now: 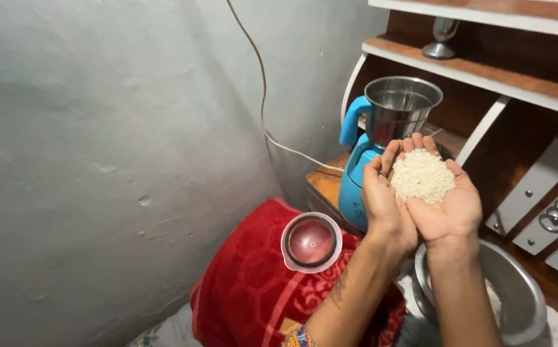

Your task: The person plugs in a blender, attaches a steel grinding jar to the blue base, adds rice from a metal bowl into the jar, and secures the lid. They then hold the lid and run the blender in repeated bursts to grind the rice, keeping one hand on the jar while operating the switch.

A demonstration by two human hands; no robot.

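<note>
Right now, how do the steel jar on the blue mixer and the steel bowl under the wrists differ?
The jar is tall, narrow, upright on the mixer, and looks empty. The bowl is wide, shallow, lower, and holds some white grain. Both are shiny steel and uncovered.

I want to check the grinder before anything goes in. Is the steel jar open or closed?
Open. The steel jar on the blue grinder base shows a bare rim and interior; its clear lid lies apart on the red cloth.
</note>
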